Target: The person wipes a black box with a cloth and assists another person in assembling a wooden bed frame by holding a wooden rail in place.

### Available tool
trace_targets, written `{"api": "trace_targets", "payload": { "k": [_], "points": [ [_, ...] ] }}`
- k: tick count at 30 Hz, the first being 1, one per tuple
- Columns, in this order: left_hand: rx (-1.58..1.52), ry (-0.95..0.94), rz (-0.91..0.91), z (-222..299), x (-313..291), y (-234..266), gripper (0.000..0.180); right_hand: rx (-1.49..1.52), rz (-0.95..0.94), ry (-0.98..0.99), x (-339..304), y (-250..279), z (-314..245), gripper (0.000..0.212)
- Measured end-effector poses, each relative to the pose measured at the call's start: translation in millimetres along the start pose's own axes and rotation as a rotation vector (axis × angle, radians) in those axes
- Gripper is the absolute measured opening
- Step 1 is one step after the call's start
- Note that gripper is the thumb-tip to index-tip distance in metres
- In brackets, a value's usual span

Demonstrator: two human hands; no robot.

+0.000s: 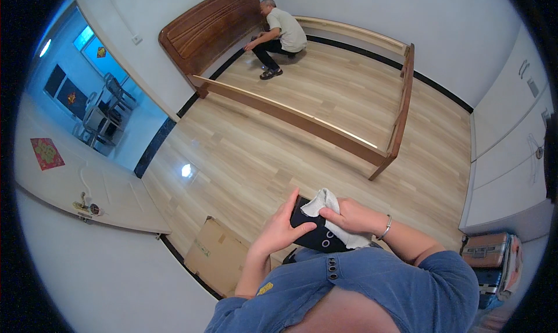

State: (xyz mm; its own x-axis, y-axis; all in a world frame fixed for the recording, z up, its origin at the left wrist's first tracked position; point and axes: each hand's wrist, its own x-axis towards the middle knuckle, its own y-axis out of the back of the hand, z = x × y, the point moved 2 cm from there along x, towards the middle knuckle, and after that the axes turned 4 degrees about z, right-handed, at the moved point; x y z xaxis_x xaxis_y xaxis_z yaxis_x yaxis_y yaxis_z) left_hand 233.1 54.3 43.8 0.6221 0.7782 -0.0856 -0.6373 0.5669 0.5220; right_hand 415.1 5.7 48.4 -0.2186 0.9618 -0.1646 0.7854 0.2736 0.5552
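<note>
Left hand (pixel 279 231) wrapped round a dark gadget (pixel 314 235) at chest height, right hand (pixel 349 215) pinching a white cloth (pixel 323 202) against its top. Only fingertips gripping, so could easily slip onto that wood floor (pixel 256 158), lol.

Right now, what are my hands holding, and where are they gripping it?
The left hand grips a dark, flat object by its left edge. The right hand pinches a white cloth against its top.
</note>
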Motion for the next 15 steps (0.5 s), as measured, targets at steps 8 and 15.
{"api": "trace_targets", "payload": {
  "k": [8,15],
  "points": [
    [0.021,0.006,-0.006,-0.9,1.0,-0.9,0.081,0.005,-0.007,0.005,-1.0,0.1,3.7,0.050],
    [0.004,0.008,0.019,2.5,-1.5,0.0,0.078,-0.010,-0.012,0.047,2.0,-1.7,4.6,0.050]
  ]
}}
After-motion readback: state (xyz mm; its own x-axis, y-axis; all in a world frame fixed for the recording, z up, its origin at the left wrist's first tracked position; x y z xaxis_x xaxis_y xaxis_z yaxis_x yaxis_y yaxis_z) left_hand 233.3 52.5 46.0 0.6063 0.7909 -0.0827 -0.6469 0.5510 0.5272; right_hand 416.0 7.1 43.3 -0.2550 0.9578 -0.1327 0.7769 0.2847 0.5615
